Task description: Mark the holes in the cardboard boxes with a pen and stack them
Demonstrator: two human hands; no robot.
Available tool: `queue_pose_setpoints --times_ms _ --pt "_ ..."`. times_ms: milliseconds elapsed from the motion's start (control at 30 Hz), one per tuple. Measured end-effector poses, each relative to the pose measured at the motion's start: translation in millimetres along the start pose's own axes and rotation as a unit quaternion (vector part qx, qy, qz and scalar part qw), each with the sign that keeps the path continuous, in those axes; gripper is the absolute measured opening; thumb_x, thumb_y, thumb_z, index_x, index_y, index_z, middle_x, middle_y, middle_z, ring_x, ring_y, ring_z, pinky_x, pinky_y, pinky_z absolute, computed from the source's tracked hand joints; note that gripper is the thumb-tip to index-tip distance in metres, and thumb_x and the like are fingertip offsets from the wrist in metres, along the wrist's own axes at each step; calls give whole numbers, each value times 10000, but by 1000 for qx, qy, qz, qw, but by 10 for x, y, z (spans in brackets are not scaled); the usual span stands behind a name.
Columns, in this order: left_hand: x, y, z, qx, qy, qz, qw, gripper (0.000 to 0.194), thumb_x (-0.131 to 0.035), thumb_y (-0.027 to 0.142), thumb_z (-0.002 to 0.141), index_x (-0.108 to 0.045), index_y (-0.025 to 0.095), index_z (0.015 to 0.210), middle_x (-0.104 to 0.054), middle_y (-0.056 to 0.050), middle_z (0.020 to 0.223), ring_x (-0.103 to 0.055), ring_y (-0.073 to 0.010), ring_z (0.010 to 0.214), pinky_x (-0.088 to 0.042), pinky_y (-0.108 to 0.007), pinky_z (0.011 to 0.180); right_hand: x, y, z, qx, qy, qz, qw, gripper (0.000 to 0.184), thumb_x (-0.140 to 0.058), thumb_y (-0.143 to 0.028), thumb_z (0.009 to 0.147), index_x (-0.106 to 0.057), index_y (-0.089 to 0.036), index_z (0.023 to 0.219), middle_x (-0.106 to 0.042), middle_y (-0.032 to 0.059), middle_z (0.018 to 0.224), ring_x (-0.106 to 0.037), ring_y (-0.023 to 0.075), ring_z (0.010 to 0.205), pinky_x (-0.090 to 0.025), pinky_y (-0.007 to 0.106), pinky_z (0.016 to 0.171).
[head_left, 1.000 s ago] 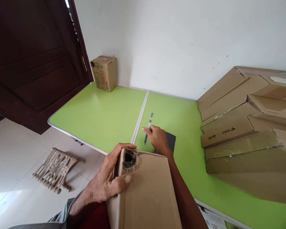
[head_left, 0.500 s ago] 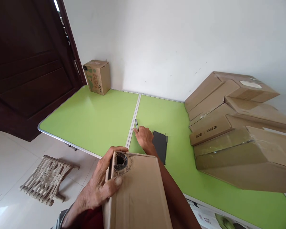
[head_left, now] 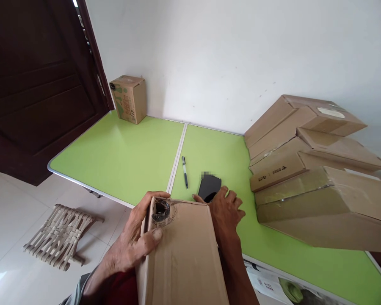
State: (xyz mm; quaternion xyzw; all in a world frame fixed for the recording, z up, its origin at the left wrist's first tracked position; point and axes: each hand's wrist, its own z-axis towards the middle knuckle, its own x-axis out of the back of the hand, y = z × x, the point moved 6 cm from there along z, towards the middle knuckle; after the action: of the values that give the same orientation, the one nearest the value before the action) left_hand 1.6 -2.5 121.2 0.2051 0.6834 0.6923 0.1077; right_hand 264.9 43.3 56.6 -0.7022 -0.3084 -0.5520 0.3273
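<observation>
A green table [head_left: 114,156] bore stacked cartons [head_left: 292,216] on its right. Nearer the person, at the table's near edge, was a brown box [head_left: 186,254], its far left corner gripped by the left hand [head_left: 130,239], thumb on top. Past the box's right edge, the right hand [head_left: 225,214] had its fingers loosely spread near a dark flat device [head_left: 210,186]; whether they touched could not be told. A pen [head_left: 185,173] lay to the device's left.
</observation>
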Motion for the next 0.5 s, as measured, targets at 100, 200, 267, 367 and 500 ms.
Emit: queue_pose_setpoints --times_ms 100,200,267,367,500 --pt "-35 35 17 -22 -10 -7 1000 723 -622 641 941 -549 250 1545 -613 -138 1500 -515 -448 1402 -417 -566 1192 -103 74 -135 -9 -20 5 1000 723 -597 -461 1036 -456 61 1516 -592 357 1434 -542 480 1373 -536 621 1030" --pt "-35 47 -5 -1 0 3 1000 718 -619 655 942 -552 266 1542 -572 -127 1548 -473 -449 1436 -359 -576 1227 -127 34 -171 -4 -22 10 1000 658 -600 -416 1027 -490 27 1501 -584 345 1452 -533 451 1392 -554 590 1022" --pt "-20 53 -26 12 10 8 1000 719 -609 677 940 -556 276 1535 -559 -122 1559 -460 -450 1439 -336 -580 1230 -118 8 -171 -2 -25 12 1000 633 -601 -411 1021 -517 17 1481 -583 341 1442 -535 451 1389 -565 583 1007" --pt "-3 62 -38 18 17 7 1000 723 -600 691 938 -553 274 1527 -581 -125 1530 -475 -448 1411 -343 -574 1211 -108 9 -178 -6 -34 12 999 562 -552 -366 1031 -554 21 1438 -577 340 1414 -536 456 1383 -576 580 986" --pt "-3 70 -22 29 21 4 999 730 -607 705 926 -556 277 1515 -599 -114 1499 -499 -438 1387 -354 -567 1212 -123 67 -174 -18 -57 23 998 526 -509 -350 1038 -562 19 1410 -557 343 1406 -536 446 1388 -585 525 972"
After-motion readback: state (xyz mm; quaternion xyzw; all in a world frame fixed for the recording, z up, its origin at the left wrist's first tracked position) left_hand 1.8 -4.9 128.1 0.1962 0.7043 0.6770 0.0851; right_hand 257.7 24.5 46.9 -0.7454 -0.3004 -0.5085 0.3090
